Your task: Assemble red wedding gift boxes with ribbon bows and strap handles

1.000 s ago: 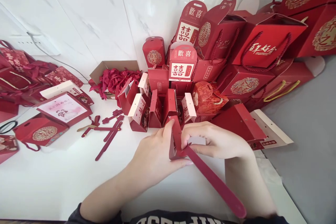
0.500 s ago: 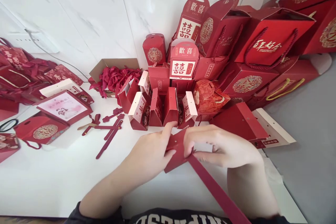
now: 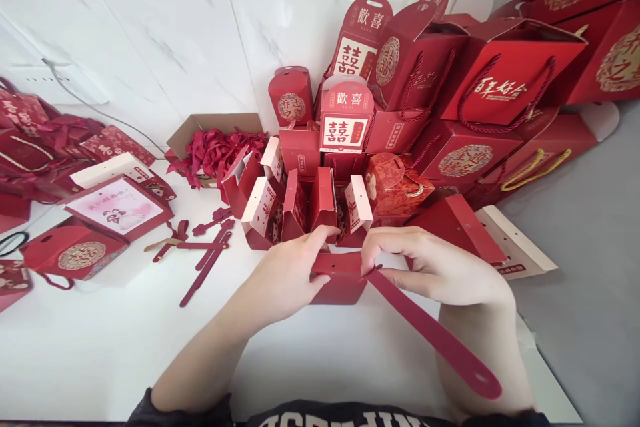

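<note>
At nine o'clock from your work, loose dark-red straps (image 3: 205, 273) lie crossed on the white table (image 3: 320, 353), and the ribbon-filled carton (image 3: 240, 119) stands between ten and eleven. Your left hand (image 3: 293, 273) is narrow around the left end of the small red box (image 3: 340, 287), thumb on its near face, a finger over the top. That box sits directly in front of you, between your hands; too hard a press from the thumb could dent the face, which looks like thin card, while too light a hold might let the box twist as the other side is worked.

At twelve o'clock, just behind, stands a row of small boxes (image 3: 296, 203); a careless knuckle could topple one, so close are they to your fingers. Your right hand (image 3: 435, 263) pinches the end of a long dark-red strap (image 3: 435, 327) at the box's right top corner. Your fingers hide whether it is fastened there; if not, a loosened pinch could drop it, and a hard tug might tear the corner. Its free end runs out toward four o'clock, where your right forearm could snag it.
</note>
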`<state>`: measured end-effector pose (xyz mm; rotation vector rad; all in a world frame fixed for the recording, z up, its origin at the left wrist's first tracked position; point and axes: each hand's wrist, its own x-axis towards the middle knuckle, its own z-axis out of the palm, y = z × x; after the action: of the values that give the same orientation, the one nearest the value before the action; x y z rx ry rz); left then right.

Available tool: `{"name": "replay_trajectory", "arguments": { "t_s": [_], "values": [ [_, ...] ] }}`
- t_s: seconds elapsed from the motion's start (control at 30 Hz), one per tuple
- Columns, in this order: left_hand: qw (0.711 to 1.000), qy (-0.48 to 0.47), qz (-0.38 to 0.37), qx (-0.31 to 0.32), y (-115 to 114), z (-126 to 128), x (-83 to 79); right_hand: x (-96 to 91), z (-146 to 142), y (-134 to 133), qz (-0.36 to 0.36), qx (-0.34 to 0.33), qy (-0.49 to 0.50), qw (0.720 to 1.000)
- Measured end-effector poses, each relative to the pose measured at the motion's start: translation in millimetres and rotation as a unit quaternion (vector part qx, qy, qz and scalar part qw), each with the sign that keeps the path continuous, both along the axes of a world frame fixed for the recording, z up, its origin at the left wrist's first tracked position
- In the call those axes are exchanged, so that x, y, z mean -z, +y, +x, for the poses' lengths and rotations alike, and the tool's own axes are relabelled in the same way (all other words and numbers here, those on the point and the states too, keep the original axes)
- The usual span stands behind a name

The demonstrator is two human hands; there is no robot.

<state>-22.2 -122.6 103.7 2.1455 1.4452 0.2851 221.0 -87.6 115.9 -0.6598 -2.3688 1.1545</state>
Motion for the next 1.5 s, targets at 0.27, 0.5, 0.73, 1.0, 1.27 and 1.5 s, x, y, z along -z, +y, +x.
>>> {"name": "replay_trajectory", "arguments": {
  "t_s": [0.27,0.5,0.73,1.0,1.27,1.5],
  "values": [
    [1.0,0.021,-0.013,-0.004,4,-1,0.9,-1.9,4,-1,-0.095,0.035,-0.028,0.994],
    [1.0,0.007,-0.006,0.016,10,-3,3.5,4.9,0,2,-0.024,0.065,0.013,0.998],
    [0.999,0.017,-0.012,0.041,14,-3,3.8,6.0,-7,-2,0.062,0.025,-0.006,0.998],
    [0.999,-0.003,-0.008,0.051,20,-4,0.5,17.8,-22,0,0.106,0.047,-0.056,0.992],
    [0.984,-0.172,0.028,-0.038,5,-5,-14.8,13.4,-29,-6,0.175,0.089,0.067,0.978],
    [0.985,-0.148,0.067,-0.058,1,-5,-13.8,16.4,-33,-8,0.121,0.133,0.064,0.982]
  ]
}}
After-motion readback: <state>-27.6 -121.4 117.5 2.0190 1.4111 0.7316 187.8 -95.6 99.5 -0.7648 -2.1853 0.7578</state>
